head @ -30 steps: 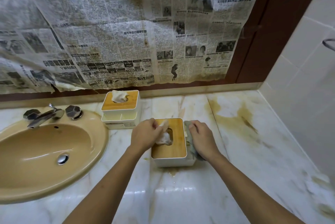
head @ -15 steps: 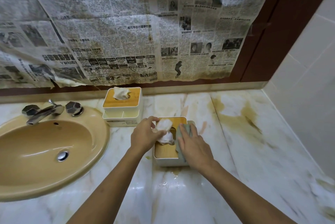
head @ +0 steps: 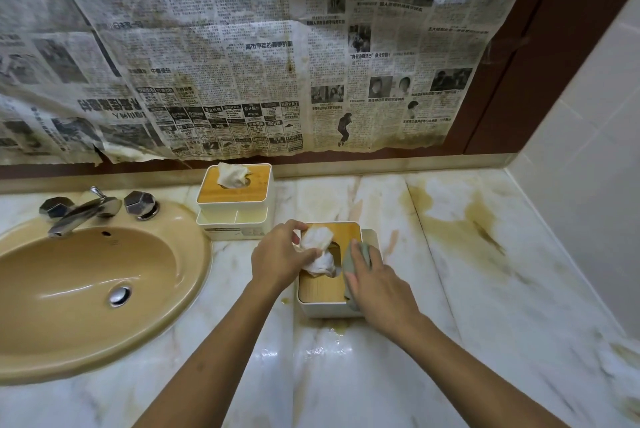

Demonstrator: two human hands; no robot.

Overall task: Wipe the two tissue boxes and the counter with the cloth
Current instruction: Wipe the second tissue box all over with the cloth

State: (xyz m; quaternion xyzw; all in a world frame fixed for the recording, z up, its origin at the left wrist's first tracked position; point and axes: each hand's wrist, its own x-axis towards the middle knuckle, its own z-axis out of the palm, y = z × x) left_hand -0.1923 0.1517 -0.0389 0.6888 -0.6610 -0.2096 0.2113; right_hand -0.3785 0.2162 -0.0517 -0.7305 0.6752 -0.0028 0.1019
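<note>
1. Near tissue box [head: 325, 310]: white body, wooden lid [head: 320, 289], stands on the marble counter [head: 502, 306] right of the sink [head: 86, 272]; far tissue box [head: 256, 185] stands near the back wall, apart from both hands
2. Left hand [head: 277, 258]: thumb and fingers curled round the tissue [head: 317, 247] that sticks out of the lid slot, holding it off to the left side
3. Right hand [head: 381, 285]: fingers roughly straight and close together, pressing the grey-green cloth [head: 356, 254] flat on the right part of the lid; fingertips blurred
4. Judged step: wiping the top of the near box
5. To do it well: keep the tissue lifted clear so the cloth reaches the slot edge without dragging paper; run strokes along the length of the lid, then swap the tissue to the other side for the left strip
6. Keep the left hand bracing the box; it looks light and may slide on the glossy marble
7. Left to do, by the look of things: box walls, far box, brown stain [head: 474, 220] on the right of the counter and the small yellowish spots by the near box base
</note>
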